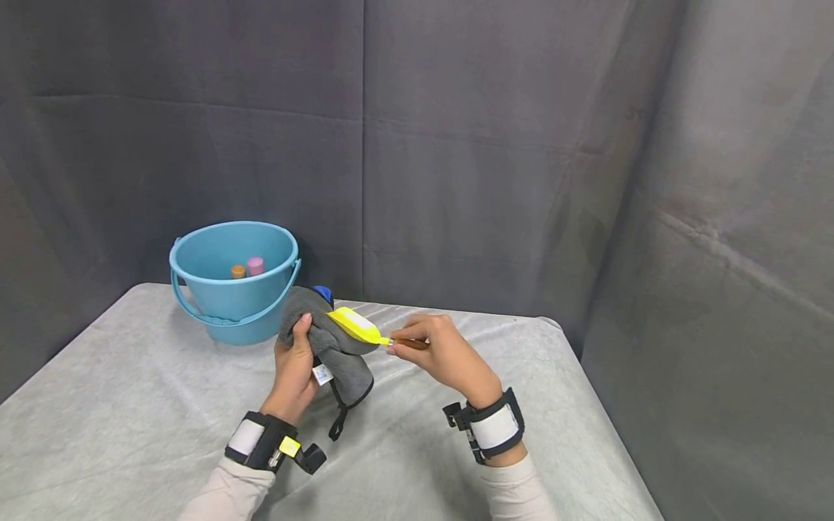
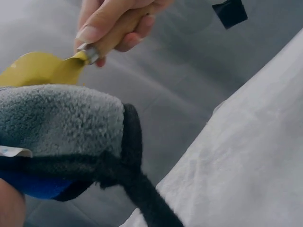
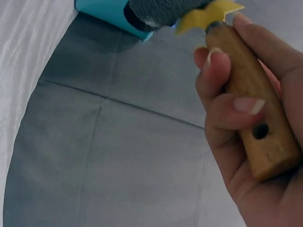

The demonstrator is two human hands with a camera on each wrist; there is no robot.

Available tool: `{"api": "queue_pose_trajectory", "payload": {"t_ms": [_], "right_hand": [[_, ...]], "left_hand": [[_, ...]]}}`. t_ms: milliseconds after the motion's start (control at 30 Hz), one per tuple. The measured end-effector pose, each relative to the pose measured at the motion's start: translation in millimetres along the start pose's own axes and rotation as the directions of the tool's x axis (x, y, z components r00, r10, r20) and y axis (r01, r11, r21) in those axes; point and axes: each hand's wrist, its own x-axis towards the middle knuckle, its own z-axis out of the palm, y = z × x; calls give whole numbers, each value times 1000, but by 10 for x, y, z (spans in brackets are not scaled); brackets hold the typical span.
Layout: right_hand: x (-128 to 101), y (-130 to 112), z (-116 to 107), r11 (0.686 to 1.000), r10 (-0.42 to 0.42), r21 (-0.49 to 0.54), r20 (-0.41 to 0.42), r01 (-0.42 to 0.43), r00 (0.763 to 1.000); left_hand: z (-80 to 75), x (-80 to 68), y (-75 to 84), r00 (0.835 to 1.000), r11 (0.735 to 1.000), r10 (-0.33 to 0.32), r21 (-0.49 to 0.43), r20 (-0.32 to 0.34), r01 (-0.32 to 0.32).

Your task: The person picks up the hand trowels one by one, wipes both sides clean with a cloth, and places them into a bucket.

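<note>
My right hand (image 1: pixel 449 354) grips the wooden handle (image 3: pixel 253 94) of a small yellow hand trowel (image 1: pixel 356 325), fingers curled round it. The trowel points left, its blade against a grey cleaning cloth (image 1: pixel 348 369). That plush cloth has black edging, a blue side, a white label and a hanging loop. My left hand (image 1: pixel 296 369) holds the cloth bunched, thumb on top; its other fingers are hidden under it. In the left wrist view the yellow blade (image 2: pixel 40 70) shows just behind the cloth's edge, partly covered.
A light blue bucket (image 1: pixel 228 289) stands at the back left of the white-covered table (image 1: pixel 417 449), its handle hanging at the front. Inside it show an orange-brown end (image 1: pixel 237 271) and a pink end (image 1: pixel 255 265). Grey curtains (image 1: pixel 482 159) hang behind and at the sides.
</note>
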Motion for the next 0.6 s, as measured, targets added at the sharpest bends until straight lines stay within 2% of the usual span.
{"api": "queue_pose_trajectory", "payload": {"t_ms": [133,300,500,600], "right_hand": [[-15,13,-57,1000,2,-6,35,-2,999],[-44,56,-143,999,47,2,44,-47,998],[-46,111,-180,999,47,-7,-59,-47,997],[-26,96,-143,999,24,-17,-134,-27,991]], "left_hand": [[-17,13,43,999,999,37,-11,-8,-37],[-25,14,73,999,999,32,-1,-2,-32],[-9,-4,71,999,999,40,-1,19,-40],[11,-33,46,998,999,30,26,56,-32]]}}
